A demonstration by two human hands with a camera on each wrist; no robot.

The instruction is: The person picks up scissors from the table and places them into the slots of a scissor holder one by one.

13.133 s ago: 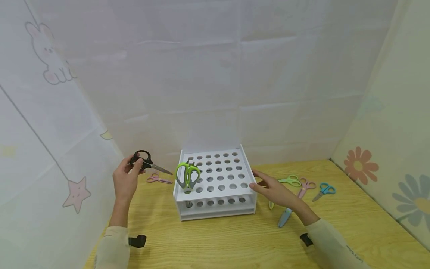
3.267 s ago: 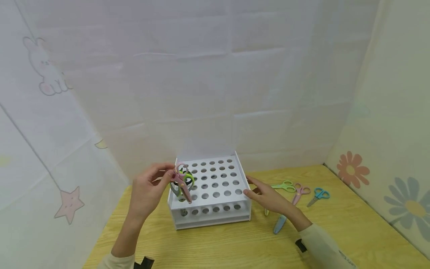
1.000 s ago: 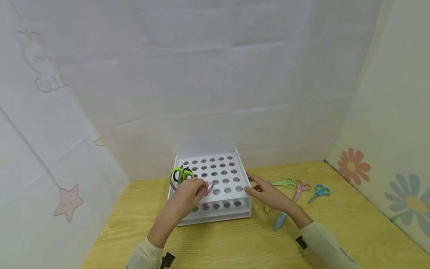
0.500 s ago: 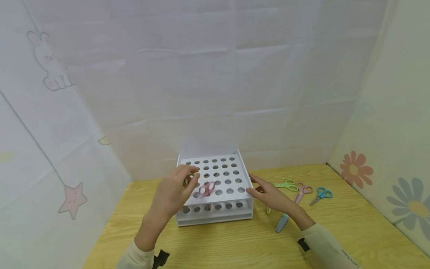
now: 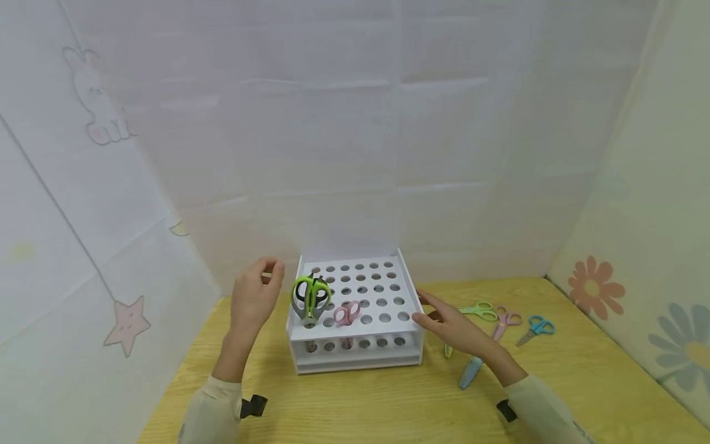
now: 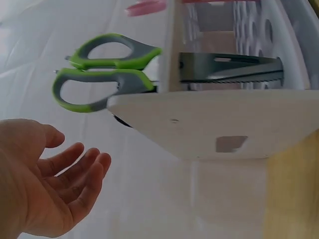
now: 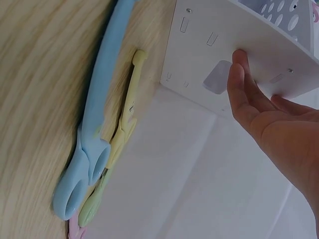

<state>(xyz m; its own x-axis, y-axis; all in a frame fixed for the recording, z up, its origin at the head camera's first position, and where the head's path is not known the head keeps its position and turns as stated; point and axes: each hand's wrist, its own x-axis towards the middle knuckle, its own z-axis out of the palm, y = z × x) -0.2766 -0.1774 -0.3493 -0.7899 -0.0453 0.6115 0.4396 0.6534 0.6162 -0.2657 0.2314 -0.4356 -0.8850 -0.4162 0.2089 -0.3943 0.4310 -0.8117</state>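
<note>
My left hand (image 5: 254, 299) is raised just left of a white rack (image 5: 359, 365) with rows of round holes, its fingers loosely bent around nothing. In the rack's front left corner stand green-and-grey scissors (image 6: 107, 63), blades down through a hole. Black scissor handles (image 5: 320, 300) show partly behind them. Small pink scissors (image 5: 347, 314) sit in a front-row hole further right, loops up. My right hand (image 5: 457, 324) steadies the rack's right side. The right wrist view shows its fingers (image 7: 238, 82) resting flat on the side panel (image 7: 199, 55).
Right of the rack lie light-blue scissors (image 7: 92, 119), yellow scissors (image 7: 130, 94), green scissors (image 5: 484, 311), pink scissors (image 5: 501, 324) and teal scissors (image 5: 539, 327) on the wooden table (image 5: 383, 407). A pale sheet wall (image 5: 355, 154) rises behind.
The black scissors, then the small pink scissors, went from the left hand into rack holes. The left hand has since let go and drawn back left. The right hand stays on the rack.
</note>
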